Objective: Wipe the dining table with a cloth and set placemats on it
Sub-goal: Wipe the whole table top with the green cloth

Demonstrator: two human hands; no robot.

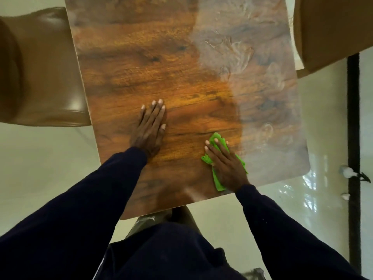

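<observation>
The dining table (161,67) has a glossy brown wood-grain top and fills the middle of the view. A bright green cloth (216,139) lies crumpled on it near the front right corner. My right hand (226,162) presses flat on the cloth, fingers spread over it. My left hand (151,128) rests flat on the bare tabletop to the left, fingers apart, holding nothing. Smeared wet streaks cover the right side of the table under window glare. No placemat is in view.
A brown padded chair (40,73) stands at the table's left edge. Another brown chair (333,31) sits at the far right. A dark vertical post (353,128) runs down the right side over the shiny pale floor (40,178).
</observation>
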